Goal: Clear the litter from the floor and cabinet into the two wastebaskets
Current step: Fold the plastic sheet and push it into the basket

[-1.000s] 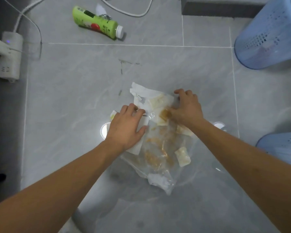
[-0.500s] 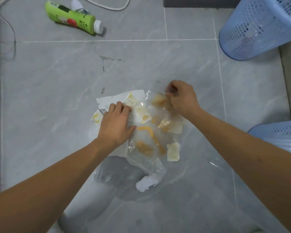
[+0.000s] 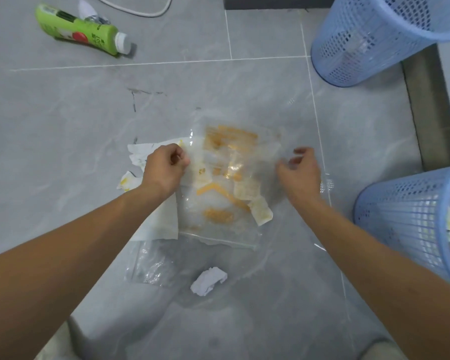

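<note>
Both bare forearms reach in from the near edge toward the middle of the view, the left from the near left corner and the right from the near right. The left hand (image 3: 164, 168) is knuckles-up with its fingers curled in against the thumb, its grip pinching the left edge of the clear plastic bag (image 3: 226, 178). The right hand (image 3: 300, 172) is at the same depth, well apart from the left, its fingers loosely bent and blurred; whether they hold anything cannot be told.
</note>
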`<state>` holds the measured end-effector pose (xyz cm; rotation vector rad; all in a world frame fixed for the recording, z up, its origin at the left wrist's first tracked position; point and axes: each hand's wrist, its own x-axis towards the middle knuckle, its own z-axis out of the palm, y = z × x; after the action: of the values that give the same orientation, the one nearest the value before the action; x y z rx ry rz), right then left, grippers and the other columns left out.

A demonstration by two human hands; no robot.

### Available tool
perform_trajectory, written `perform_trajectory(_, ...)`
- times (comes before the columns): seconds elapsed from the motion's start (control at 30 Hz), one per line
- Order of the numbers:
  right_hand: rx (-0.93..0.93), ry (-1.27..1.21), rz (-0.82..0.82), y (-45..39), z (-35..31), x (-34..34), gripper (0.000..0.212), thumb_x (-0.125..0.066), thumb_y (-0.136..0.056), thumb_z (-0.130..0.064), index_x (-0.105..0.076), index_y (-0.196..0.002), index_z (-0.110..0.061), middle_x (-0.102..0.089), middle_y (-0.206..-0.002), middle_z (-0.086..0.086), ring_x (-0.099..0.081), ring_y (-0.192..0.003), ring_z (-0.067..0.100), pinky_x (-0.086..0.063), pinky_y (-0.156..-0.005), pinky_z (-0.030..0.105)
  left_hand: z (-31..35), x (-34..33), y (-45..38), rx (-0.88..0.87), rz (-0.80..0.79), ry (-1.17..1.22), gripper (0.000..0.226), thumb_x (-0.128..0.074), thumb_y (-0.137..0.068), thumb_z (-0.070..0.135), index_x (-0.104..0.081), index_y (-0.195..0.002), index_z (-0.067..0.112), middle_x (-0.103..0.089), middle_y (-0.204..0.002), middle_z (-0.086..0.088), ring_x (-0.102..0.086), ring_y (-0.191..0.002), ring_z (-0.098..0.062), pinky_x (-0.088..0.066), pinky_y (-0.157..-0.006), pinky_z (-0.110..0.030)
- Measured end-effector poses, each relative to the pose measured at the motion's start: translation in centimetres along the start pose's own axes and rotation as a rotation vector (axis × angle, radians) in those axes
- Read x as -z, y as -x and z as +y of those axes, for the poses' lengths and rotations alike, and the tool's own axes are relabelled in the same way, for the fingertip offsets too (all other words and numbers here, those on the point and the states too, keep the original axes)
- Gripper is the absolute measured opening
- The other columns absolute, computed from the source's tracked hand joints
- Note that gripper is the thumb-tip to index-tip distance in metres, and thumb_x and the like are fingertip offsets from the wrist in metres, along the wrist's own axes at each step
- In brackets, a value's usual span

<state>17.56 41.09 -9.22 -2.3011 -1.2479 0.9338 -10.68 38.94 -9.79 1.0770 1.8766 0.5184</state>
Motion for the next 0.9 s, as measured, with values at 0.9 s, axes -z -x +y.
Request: perform_trajectory(0.9, -0.234, -0.739, -0.516, 4.0, -10.5, 18.2, 0.034, -0.045, -0.094, 0.01, -0.073, -0.09, -0.01, -0.072, -0.067, 0.01, -0.071, -0.06, 0.018, -0.057, -0.056, 0.026, 17.0, 8.6, 7.7, 0.022, -0.285, 0.521, 0.026, -0.048, -0.102, 0.001, -0.07, -0.1, 0.015, -0.063, -0.073, -0.011, -0.05, -0.054, -0.02, -0.039, -0.048, -0.027)
